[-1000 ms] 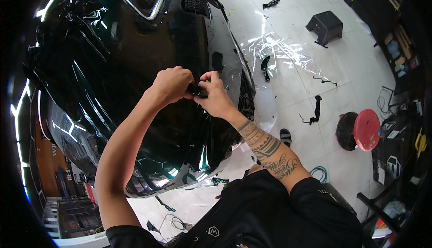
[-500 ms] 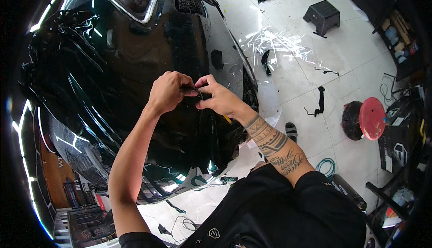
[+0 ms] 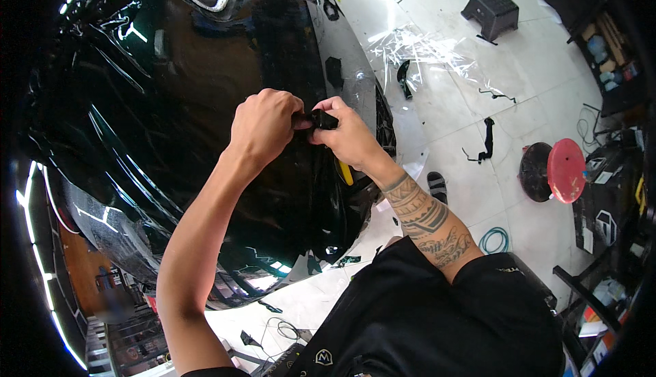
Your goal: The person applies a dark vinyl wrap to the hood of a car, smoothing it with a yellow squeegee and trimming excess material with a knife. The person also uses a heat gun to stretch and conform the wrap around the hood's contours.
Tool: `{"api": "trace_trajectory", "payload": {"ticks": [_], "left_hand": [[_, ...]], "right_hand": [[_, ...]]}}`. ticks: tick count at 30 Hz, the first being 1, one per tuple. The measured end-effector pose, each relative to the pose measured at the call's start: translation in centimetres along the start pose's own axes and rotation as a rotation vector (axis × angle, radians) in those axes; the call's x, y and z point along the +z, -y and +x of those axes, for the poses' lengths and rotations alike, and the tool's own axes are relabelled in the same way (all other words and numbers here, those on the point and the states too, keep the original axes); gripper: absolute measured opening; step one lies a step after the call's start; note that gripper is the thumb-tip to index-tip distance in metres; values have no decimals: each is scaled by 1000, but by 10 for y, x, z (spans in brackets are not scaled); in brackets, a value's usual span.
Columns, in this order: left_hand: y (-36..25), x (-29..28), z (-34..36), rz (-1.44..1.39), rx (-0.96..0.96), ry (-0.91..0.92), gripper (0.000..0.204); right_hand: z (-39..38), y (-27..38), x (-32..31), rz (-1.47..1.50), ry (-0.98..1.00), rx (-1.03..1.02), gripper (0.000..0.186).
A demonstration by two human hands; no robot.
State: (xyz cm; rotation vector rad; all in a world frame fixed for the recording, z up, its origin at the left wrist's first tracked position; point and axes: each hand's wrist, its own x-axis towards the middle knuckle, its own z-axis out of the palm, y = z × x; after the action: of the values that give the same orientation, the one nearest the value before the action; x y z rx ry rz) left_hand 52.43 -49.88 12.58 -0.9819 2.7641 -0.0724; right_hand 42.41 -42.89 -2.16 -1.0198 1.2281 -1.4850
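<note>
Since half a second ago, the view has shifted a little and both hands sit slightly farther right over the bonnet, with more of a blocky black piece showing between them. More of a yellow strip shows too.

The left hand (image 3: 265, 125) is bent at the fingers, pinching narrowly at the left end of the black piece (image 3: 325, 119). The right hand (image 3: 350, 138) grips its right end between thumb and fingers. The piece is just above a dark, glossy car bonnet (image 3: 273, 220); whether it touches the surface cannot be told. The yellow strip (image 3: 346, 173) shows just below the right hand; whether that hand holds it is unclear.

Markings are few and mostly small. A pale angular emblem (image 3: 323, 357) outlined on the black shirt (image 3: 437, 322) is the clearest, and tiny light lettering runs along the right sleeve (image 3: 509, 270). The right forearm carries a tattoo (image 3: 444, 246) of patterned bands and flowing script. On the floor at right, a black box (image 3: 605, 229) bears a white hexagonal mark, near a red round disc (image 3: 567, 172). A dark stepstool (image 3: 490, 13) stands beyond crumpled clear film (image 3: 424, 56).
</note>
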Motion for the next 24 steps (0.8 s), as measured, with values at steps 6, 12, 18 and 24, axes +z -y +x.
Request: {"api": "trace_trajectory", "payload": {"ticks": [6,12,18,24], "left_hand": [[-8,-6,9,99,26,31,14],[-9,-6,8,124,0,71,18],[-9,-6,9,150,190,10,17],[0,-1,16,150,195,27,16]], "right_hand": [[-7,0,-26,33,-43,-78,61],[-85,-35,-128,1307,-125,302,44],[-151,20,-9,12,27,-304,40],[-147,41,50,-635,-145,-772,38]]}}
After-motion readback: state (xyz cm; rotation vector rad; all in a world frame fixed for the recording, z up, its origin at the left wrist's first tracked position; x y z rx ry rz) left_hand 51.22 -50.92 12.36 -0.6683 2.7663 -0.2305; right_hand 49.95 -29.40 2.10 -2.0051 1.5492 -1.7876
